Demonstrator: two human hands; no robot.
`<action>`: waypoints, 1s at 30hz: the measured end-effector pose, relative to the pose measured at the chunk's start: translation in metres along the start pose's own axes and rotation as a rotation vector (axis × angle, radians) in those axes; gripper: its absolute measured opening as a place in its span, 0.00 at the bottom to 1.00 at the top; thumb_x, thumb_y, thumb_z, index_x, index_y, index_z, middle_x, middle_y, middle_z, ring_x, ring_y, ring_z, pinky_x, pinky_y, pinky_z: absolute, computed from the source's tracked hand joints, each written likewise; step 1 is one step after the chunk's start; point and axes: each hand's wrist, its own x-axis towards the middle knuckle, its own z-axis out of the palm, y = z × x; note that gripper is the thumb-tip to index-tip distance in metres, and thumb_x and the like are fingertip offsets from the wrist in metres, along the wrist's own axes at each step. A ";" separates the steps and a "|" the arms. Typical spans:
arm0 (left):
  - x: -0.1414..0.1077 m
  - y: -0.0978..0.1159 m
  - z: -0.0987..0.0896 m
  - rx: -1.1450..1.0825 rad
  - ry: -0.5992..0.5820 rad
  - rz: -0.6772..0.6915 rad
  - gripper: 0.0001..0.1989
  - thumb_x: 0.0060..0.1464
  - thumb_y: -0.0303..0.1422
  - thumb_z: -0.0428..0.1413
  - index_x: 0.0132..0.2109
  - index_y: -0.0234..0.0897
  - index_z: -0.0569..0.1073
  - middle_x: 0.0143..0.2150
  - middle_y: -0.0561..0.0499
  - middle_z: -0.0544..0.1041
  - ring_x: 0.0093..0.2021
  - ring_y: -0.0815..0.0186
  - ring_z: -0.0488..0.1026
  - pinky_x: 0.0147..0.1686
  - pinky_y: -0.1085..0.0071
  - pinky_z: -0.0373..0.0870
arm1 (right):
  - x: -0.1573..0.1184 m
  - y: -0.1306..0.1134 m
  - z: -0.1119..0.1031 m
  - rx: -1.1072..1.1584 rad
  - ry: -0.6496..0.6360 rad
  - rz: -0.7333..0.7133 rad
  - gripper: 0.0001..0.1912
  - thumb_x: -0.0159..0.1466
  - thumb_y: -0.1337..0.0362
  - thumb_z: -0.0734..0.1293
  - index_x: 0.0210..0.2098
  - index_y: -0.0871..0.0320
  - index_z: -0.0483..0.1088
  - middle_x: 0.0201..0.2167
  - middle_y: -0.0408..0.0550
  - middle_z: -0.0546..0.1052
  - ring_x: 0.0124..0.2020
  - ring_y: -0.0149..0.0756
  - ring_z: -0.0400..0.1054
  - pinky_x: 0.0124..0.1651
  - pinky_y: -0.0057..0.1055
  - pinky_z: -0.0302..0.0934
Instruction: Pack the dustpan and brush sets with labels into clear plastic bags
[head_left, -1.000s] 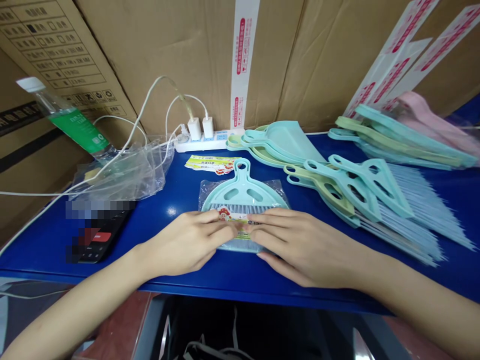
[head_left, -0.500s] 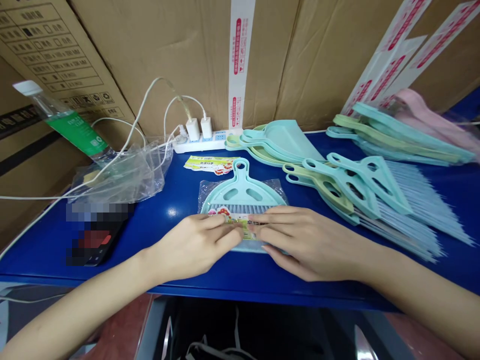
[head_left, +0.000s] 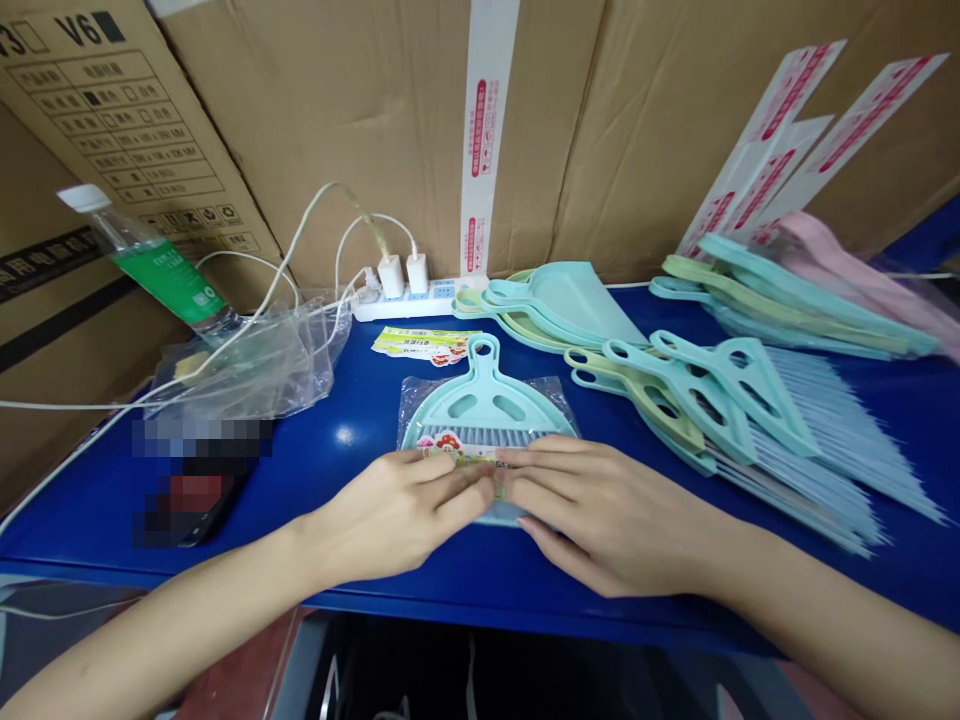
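Observation:
A light-blue dustpan [head_left: 495, 376] lies on the blue tabletop in a clear plastic bag [head_left: 559, 392], handle pointing away from me. A grey-bristled brush [head_left: 469, 436] lies on it. Across the bag's near part is a yellow-and-white label [head_left: 448, 443] with red mushroom pictures. My left hand [head_left: 409, 510] has its bent fingers and thumb drawn together on the label's left part. My right hand [head_left: 607, 510] lies on the right part with fingers stretched out flat and thumb apart. The hands cover much of the label and the dustpan's near edge.
More labels [head_left: 424, 343] lie behind the dustpan, by a white power strip [head_left: 409, 302]. Loose dustpans [head_left: 581, 300] and brushes [head_left: 720, 400] lie to the right, bagged sets [head_left: 795, 290] beyond. Leftward are a bottle [head_left: 161, 275], plastic bags [head_left: 300, 370], cables and a phone [head_left: 214, 500]. Cardboard boxes [head_left: 360, 90] stand behind.
The whole scene sits slightly lower in the picture, as the head view has tilted up a little. Both hands stay on the label with hardly any shift.

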 end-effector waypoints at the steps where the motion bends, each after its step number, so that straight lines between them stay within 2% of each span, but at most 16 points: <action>1: 0.000 0.000 -0.001 -0.018 -0.022 -0.015 0.15 0.65 0.23 0.40 0.53 0.31 0.67 0.45 0.45 0.82 0.39 0.64 0.77 0.37 0.70 0.76 | 0.001 0.000 0.000 -0.008 0.008 -0.003 0.13 0.68 0.71 0.58 0.39 0.60 0.74 0.34 0.53 0.82 0.40 0.40 0.77 0.48 0.38 0.69; 7: 0.002 -0.001 -0.005 -0.009 -0.097 -0.099 0.14 0.60 0.22 0.42 0.46 0.35 0.69 0.35 0.48 0.80 0.36 0.62 0.77 0.34 0.69 0.76 | 0.005 -0.001 0.000 -0.063 0.071 -0.036 0.18 0.70 0.72 0.54 0.36 0.64 0.75 0.31 0.54 0.82 0.37 0.40 0.78 0.47 0.36 0.70; 10: 0.001 -0.001 -0.006 -0.008 -0.098 -0.142 0.13 0.58 0.21 0.43 0.45 0.35 0.69 0.33 0.50 0.79 0.35 0.63 0.76 0.31 0.70 0.74 | 0.004 0.000 -0.002 -0.058 0.080 -0.036 0.20 0.71 0.71 0.53 0.35 0.63 0.75 0.28 0.52 0.81 0.35 0.40 0.78 0.47 0.37 0.70; 13: 0.000 -0.003 -0.008 -0.027 -0.073 -0.198 0.13 0.58 0.20 0.42 0.43 0.36 0.68 0.31 0.52 0.79 0.32 0.64 0.76 0.28 0.72 0.72 | 0.001 0.001 -0.004 -0.035 0.093 -0.043 0.19 0.71 0.71 0.54 0.35 0.64 0.76 0.29 0.52 0.82 0.37 0.40 0.78 0.48 0.38 0.70; 17: -0.004 -0.006 -0.009 -0.077 -0.045 -0.260 0.14 0.54 0.19 0.44 0.43 0.36 0.68 0.34 0.53 0.82 0.31 0.64 0.77 0.26 0.72 0.72 | -0.002 0.003 -0.008 -0.024 0.080 -0.024 0.18 0.71 0.70 0.55 0.35 0.64 0.76 0.30 0.53 0.82 0.40 0.41 0.78 0.52 0.39 0.68; 23: -0.013 -0.014 -0.014 -0.169 -0.075 -0.347 0.15 0.52 0.17 0.45 0.41 0.38 0.69 0.39 0.56 0.84 0.35 0.64 0.78 0.29 0.72 0.72 | -0.009 0.005 -0.015 -0.033 0.025 0.000 0.15 0.69 0.69 0.58 0.35 0.60 0.76 0.28 0.49 0.82 0.46 0.44 0.76 0.54 0.42 0.65; 30: -0.019 -0.029 -0.025 -0.308 -0.146 -0.423 0.15 0.52 0.19 0.43 0.37 0.39 0.70 0.33 0.57 0.83 0.29 0.67 0.76 0.26 0.74 0.66 | -0.014 0.006 -0.019 -0.015 -0.032 0.063 0.11 0.66 0.70 0.61 0.35 0.58 0.76 0.27 0.47 0.81 0.45 0.44 0.76 0.55 0.41 0.63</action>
